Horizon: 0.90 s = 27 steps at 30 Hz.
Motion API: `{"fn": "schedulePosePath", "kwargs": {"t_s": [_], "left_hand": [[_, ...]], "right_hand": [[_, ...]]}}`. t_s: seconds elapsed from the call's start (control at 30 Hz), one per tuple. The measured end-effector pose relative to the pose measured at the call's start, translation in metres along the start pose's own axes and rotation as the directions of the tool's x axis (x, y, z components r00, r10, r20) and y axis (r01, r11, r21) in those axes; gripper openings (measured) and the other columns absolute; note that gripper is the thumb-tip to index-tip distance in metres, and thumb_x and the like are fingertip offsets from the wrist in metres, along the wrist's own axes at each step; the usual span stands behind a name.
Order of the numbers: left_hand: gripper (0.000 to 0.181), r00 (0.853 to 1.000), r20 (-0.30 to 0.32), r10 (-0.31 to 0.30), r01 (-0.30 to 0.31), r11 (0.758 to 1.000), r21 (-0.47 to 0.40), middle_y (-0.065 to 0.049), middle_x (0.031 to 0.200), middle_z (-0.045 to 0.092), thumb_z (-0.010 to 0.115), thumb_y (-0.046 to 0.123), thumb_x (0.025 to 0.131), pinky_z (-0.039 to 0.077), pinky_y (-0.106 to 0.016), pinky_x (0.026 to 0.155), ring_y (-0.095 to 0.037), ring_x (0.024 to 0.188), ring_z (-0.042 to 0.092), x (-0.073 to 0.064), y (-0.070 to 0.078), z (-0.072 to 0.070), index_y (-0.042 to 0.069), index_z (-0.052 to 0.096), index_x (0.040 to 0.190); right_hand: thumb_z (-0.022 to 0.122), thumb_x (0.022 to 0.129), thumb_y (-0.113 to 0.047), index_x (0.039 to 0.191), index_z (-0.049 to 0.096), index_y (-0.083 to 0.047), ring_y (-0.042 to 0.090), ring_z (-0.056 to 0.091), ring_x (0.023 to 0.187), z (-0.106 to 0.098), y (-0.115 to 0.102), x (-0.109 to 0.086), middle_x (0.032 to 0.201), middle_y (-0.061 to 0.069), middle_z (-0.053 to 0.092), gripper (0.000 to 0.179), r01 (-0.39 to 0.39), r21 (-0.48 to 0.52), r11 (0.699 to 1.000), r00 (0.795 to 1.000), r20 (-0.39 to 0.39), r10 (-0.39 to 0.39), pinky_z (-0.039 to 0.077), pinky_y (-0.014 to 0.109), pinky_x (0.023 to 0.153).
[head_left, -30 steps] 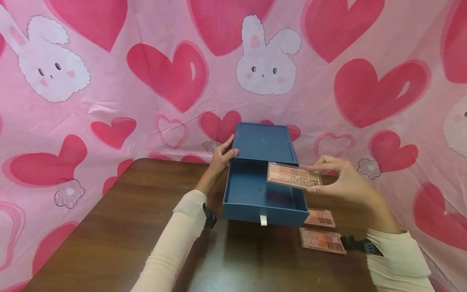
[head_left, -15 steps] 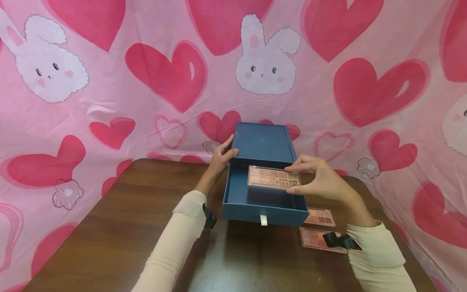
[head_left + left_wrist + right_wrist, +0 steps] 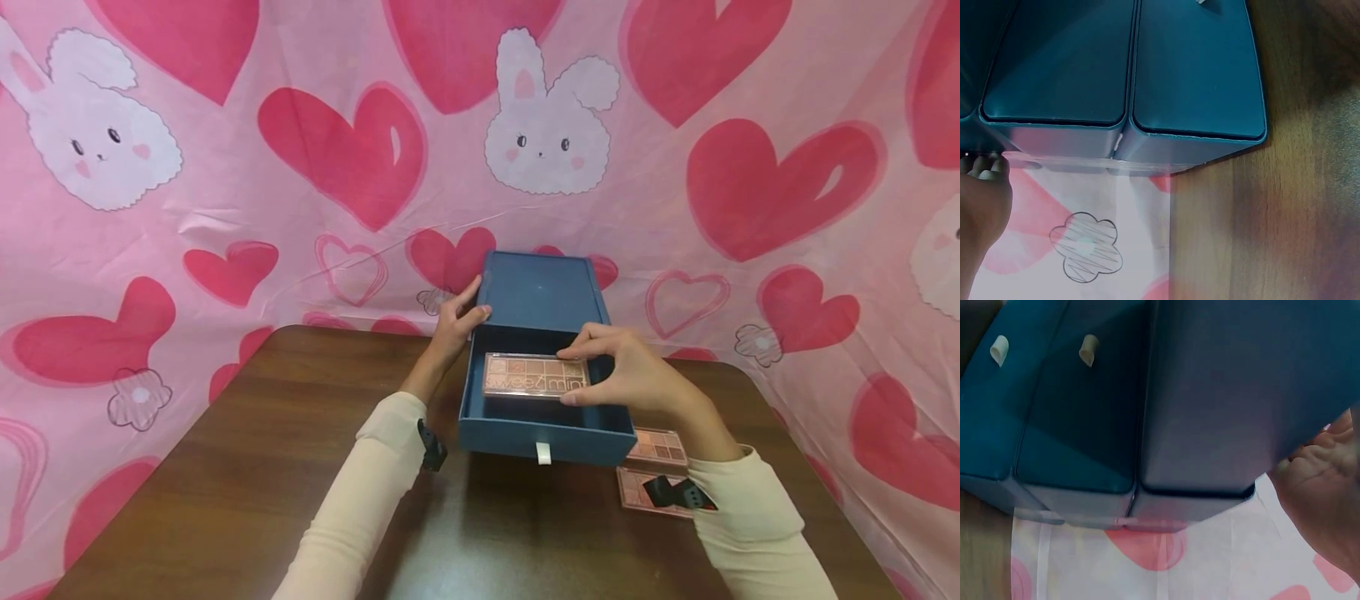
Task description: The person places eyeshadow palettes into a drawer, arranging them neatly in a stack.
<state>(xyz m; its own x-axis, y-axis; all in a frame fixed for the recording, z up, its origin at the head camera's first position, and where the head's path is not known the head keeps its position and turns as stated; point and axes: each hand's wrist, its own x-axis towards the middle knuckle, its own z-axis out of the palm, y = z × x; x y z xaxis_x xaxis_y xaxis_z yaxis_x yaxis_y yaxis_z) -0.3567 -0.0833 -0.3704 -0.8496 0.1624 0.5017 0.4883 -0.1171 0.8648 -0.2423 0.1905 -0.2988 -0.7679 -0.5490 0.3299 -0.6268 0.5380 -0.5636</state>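
A blue drawer unit [image 3: 543, 292] stands at the back of the table, its top drawer [image 3: 543, 437] pulled out. My left hand [image 3: 450, 329] rests against the unit's left side, thumb at the top edge and fingers spread along the side. Between thumb and fingers, my right hand [image 3: 626, 367] pinches the right end of an eyeshadow palette [image 3: 525, 377] with "sweet mint" lettering. The palette lies over the drawer's inside, nearly level. In the left wrist view, the left hand [image 3: 982, 200] shows beside the stacked drawers. The right hand [image 3: 1325, 469] appears beyond the pulled-out drawer in the right wrist view.
Two more eyeshadow palettes lie on the brown table [image 3: 315, 467] right of the unit: an upper palette [image 3: 658, 446] and a lower palette [image 3: 633, 487], partly hidden by the right wrist strap. A pink cloth [image 3: 315, 167] with hearts and rabbits hangs behind.
My right hand has carried the palette leftward and down, from the drawer's right side to over its middle, levelling it. The left hand and the drawer unit have stayed in place.
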Motion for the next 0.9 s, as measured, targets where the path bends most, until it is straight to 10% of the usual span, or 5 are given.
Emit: {"fn": "schedulePosePath", "kwargs": {"t_s": [0.6, 0.9], "left_hand": [[0.072, 1.000, 0.000, -0.024, 0.024, 0.999, -0.021, -0.021, 0.163, 0.034, 0.056, 0.011, 0.087, 0.048, -0.010, 0.091, -0.002, 0.106, 0.057, -0.002, 0.002, 0.002, -0.003, 0.035, 0.155], [0.073, 1.000, 0.012, -0.024, 0.023, 1.000, 0.015, -0.019, 0.165, 0.032, 0.055, 0.015, 0.090, 0.040, -0.033, 0.117, -0.029, 0.135, 0.046, -0.003, 0.002, 0.003, -0.003, 0.032, 0.156]], "right_hand": [[0.092, 0.070, -0.033, 0.113, 0.079, -0.010, 0.010, 0.055, 0.083, 0.021, -0.012, 0.016, 0.088, -0.007, 0.063, 0.050, 0.026, -0.130, 0.991, 0.995, 0.103, -0.013, 0.049, 0.024, 0.069], [0.090, 0.072, -0.041, 0.112, 0.079, -0.012, 0.009, 0.058, 0.086, 0.023, -0.012, 0.016, 0.092, -0.007, 0.066, 0.051, 0.041, -0.253, 0.967, 0.991, 0.137, -0.007, 0.052, 0.027, 0.073]]}}
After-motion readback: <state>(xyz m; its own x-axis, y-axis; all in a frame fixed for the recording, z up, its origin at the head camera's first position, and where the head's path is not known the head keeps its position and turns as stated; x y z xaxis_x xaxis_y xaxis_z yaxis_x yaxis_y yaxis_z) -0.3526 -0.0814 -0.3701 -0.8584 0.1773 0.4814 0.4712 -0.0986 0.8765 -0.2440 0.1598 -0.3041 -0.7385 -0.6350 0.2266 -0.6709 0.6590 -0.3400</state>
